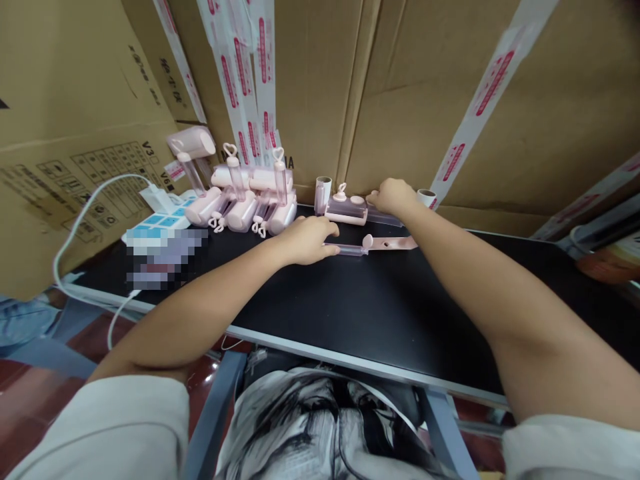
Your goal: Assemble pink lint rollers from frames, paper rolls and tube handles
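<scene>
My left hand (pixel 311 240) is closed on the left end of a clear pinkish tube (pixel 350 250) lying near the middle of the black table. Right of that tube is a flat pink piece (pixel 393 244) with small holes. My right hand (pixel 393 198) reaches to the back of the table, its fingers bent beside a clear part (pixel 387 219); what they hold, if anything, is hidden. Just left of it stands a pink and clear device (pixel 346 209) with a heart-shaped loop, next to a white-rimmed upright roll (pixel 323 193).
Several pink devices with heart loops (pixel 240 212) are stacked at the back left. A power strip (pixel 165 217) with a white cable and a blurred object (pixel 167 260) lie left of them. Cardboard (pixel 310 87) walls the back. An orange-brown container (pixel 613 260) is far right.
</scene>
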`<state>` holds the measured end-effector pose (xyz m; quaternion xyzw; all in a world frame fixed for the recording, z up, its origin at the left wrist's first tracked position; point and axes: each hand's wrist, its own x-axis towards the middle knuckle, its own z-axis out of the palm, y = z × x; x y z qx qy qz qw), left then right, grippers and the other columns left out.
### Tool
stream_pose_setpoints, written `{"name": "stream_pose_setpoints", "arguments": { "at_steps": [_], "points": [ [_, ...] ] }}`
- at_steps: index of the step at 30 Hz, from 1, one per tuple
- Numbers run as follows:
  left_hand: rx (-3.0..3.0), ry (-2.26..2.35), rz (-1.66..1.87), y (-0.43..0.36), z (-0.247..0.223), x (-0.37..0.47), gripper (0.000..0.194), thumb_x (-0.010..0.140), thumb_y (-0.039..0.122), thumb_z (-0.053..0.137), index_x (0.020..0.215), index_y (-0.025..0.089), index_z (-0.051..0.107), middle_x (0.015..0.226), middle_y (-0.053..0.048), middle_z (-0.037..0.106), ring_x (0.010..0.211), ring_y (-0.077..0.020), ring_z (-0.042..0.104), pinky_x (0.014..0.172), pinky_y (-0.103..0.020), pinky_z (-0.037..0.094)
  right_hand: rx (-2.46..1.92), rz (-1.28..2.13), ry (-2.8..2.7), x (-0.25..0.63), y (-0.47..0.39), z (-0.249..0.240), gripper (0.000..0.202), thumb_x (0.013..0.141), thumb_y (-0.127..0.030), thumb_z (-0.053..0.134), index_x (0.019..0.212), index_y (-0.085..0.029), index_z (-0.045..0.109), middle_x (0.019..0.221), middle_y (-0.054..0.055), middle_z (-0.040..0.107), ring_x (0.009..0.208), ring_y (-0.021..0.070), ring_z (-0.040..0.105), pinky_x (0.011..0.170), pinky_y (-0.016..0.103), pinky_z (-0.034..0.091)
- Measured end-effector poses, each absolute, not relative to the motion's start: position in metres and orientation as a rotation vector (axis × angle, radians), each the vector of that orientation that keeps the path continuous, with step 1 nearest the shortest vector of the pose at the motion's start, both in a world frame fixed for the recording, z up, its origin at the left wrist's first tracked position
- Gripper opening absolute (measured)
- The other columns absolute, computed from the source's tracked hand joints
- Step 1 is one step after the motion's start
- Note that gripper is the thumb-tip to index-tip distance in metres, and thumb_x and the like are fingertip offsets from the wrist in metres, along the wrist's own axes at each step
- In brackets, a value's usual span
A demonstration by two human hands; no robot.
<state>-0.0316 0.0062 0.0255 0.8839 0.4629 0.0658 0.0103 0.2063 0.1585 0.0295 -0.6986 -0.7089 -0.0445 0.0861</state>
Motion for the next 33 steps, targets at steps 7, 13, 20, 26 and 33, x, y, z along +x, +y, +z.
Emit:
{"name": "stream_pose_setpoints", "arguments": {
  "at_steps": [7, 13, 20, 26, 33],
  "points": [
    [2.758, 1.444, 0.211, 0.004, 0.027, -0.031, 0.043, 0.101, 0.043, 0.063, 0.133, 0.017, 0.071, 0.137, -0.012, 0.073, 0.124, -0.0319, 0.070, 0.106, -0.045, 0.052, -2.085, -0.141, -2.063, 0.199, 0.153, 0.026, 0.044, 0.094, -0.040, 0.070, 0.122, -0.008, 0.078, 0.121, 0.026, 0.078, 0.115, 0.0380, 0.074, 0.096, 0.045, 0.060],
    [2.755, 1.453, 0.199, 0.004, 0.028, -0.031, 0.043, 0.101, 0.044, 0.062, 0.134, 0.017, 0.071, 0.138, -0.012, 0.073, 0.124, -0.0318, 0.070, 0.105, -0.045, 0.052, -2.057, -0.204, -2.012, 0.221, 0.143, 0.051, 0.042, 0.099, -0.038, 0.061, 0.120, -0.009, 0.081, 0.120, 0.026, 0.077, 0.111, 0.0368, 0.073, 0.091, 0.045, 0.058],
    [2.750, 1.452, 0.212, 0.006, 0.025, -0.027, 0.043, 0.100, 0.044, 0.063, 0.132, 0.017, 0.072, 0.137, -0.012, 0.073, 0.123, -0.0324, 0.071, 0.105, -0.045, 0.052, -2.115, -0.318, -1.917, 0.292, 0.132, 0.077, 0.044, 0.095, -0.041, 0.066, 0.112, -0.005, 0.084, 0.112, 0.030, 0.076, 0.097, 0.0315, 0.067, 0.077, 0.043, 0.045],
    [2.753, 1.445, 0.222, 0.008, 0.022, -0.030, 0.042, 0.099, 0.045, 0.064, 0.130, 0.018, 0.072, 0.134, -0.012, 0.074, 0.121, -0.0306, 0.071, 0.103, -0.042, 0.053, -2.097, -0.277, -1.923, 0.306, 0.136, 0.059, 0.038, 0.093, -0.038, 0.070, 0.105, -0.005, 0.085, 0.098, 0.026, 0.077, 0.088, 0.0288, 0.063, 0.075, 0.042, 0.042],
    [2.723, 1.449, 0.255, 0.006, 0.023, -0.030, 0.039, 0.099, 0.043, 0.065, 0.128, 0.017, 0.073, 0.130, -0.011, 0.076, 0.115, -0.0278, 0.072, 0.099, -0.039, 0.053, -2.050, -0.174, -1.898, 0.311, 0.140, 0.058, 0.039, 0.092, -0.042, 0.073, 0.104, -0.007, 0.086, 0.093, 0.019, 0.077, 0.079, 0.0223, 0.057, 0.076, 0.039, 0.044]
  ]
}}
